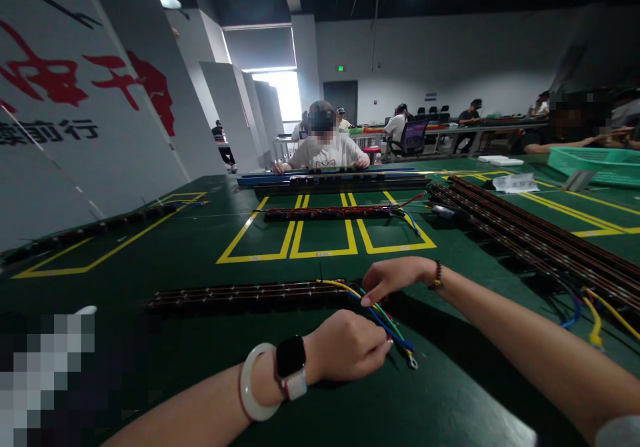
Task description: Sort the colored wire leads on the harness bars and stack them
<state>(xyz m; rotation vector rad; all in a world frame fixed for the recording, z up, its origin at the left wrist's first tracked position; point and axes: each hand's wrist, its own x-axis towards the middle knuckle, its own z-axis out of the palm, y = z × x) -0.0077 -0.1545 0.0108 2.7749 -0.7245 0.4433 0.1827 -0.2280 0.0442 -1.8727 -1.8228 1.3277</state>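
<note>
A long dark strip with copper-coloured rods (240,296) lies crosswise on the green table in front of me. Yellow, blue and green wires (383,315) come out of its right end and slant toward me, with a metal ring terminal (413,362) at their tip. My left hand (347,346), with a watch and a white bangle at the wrist, is closed at the wires near their free ends. Thumb and fingers of my right hand (395,278) pinch the same wires closer to the strip. Both palms are hidden from view.
A similar strip with red wires (325,214) lies farther back by yellow tape outlines (325,254). Several long strips (545,240) are stacked at right, their wires trailing. A green basket (585,164) stands beyond. A person (325,150) sits opposite behind more long bars (340,180).
</note>
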